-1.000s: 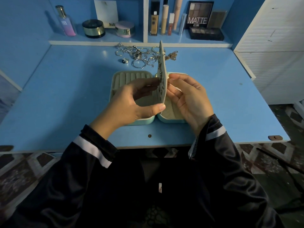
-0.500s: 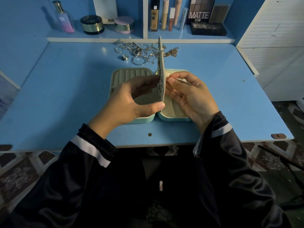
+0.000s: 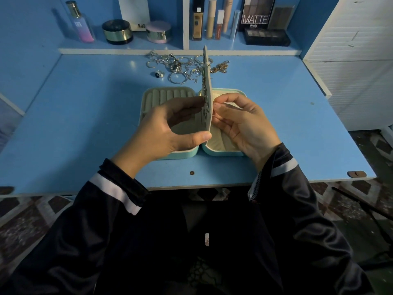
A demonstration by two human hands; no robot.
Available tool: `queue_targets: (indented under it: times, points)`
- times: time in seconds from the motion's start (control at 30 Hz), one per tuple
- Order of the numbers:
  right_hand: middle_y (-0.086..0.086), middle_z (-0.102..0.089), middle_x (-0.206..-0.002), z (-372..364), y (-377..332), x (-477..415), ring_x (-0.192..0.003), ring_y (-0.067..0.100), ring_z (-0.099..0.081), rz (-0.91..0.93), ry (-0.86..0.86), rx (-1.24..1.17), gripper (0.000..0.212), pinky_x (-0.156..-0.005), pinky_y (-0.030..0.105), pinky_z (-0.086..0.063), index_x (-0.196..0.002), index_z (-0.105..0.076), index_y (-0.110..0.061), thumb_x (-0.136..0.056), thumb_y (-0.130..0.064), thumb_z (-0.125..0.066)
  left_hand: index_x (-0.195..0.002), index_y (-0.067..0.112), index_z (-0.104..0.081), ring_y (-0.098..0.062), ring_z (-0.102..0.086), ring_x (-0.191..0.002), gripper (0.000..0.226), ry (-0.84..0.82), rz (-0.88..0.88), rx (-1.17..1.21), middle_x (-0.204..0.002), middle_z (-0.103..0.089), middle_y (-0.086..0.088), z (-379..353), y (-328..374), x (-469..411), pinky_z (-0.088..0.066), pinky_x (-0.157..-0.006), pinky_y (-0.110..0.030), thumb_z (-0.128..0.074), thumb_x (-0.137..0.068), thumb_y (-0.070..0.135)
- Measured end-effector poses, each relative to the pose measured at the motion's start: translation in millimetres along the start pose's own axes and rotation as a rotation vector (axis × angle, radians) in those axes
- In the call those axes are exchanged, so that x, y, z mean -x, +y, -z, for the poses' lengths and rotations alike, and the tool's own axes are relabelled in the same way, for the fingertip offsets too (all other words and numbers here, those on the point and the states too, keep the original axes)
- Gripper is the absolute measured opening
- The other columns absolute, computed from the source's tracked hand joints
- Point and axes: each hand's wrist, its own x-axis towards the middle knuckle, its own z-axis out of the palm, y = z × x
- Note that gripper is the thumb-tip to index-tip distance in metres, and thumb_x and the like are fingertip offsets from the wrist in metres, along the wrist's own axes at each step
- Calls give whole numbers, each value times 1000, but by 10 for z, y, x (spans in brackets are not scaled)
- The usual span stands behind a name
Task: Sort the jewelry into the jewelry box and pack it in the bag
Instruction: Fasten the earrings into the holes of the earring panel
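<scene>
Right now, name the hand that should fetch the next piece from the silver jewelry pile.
Probably right: the left hand grips the upright cream panel; the right hand only pinches at it.

A single wide-angle view (worn on the person's head) looks forward and steeply down over the tabletop [image 3: 80,124], close above both sleeves [image 3: 114,188], with the shelf [image 3: 95,46] at the top edge and the floor [image 3: 25,220] along the bottom
</scene>
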Motion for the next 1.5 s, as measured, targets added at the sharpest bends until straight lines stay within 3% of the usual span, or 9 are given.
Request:
queue_targets:
  times: [0.63,0.77,1.17,1.5]
  points:
    - [9,-71,-78,-41,10,-53,-72,19,-69,-22,49,-34,15,-81,32,-58,-83,-66,-5,-87,8,-60,-125,23,-59,-7,-60,-120,70,-4,-21,-1,-126,-66,5,-15,1,2,-43,-108,-29,-83,-60,37]
    - [14,-70,-86,-37,12,-75,-77,22,-69,-24,35,-35,13,-85,34,-57,-86,-68,-4,-86,7,-61,-124,26,-60,-8,-60,-120,69,-5,-19,-10,-125,-67,5,-4,-4,-4,-43,-109,-31,-83,-61,38]
    - [7,-73,-77,-24,12,-78,-71,16,-71,-46,39,-75,11,-71,24,-59,-92,-65,3,-88,9,-57,-118,34,-61,-3,-60,-118,62,1,-24,13,-120,-68,12,-7,-3,1,-44,-104,-20,-83,-60,38]
    - [9,-72,-82,-20,38,-102,-74,17,-69,-25,24,-16,11,-78,26,-58,-94,-66,2,-89,7,-58,-117,36,-61,-4,-61,-118,60,-2,-26,15,-118,-69,15,-10,-2,1,-45,-104,-23,-83,-60,38]
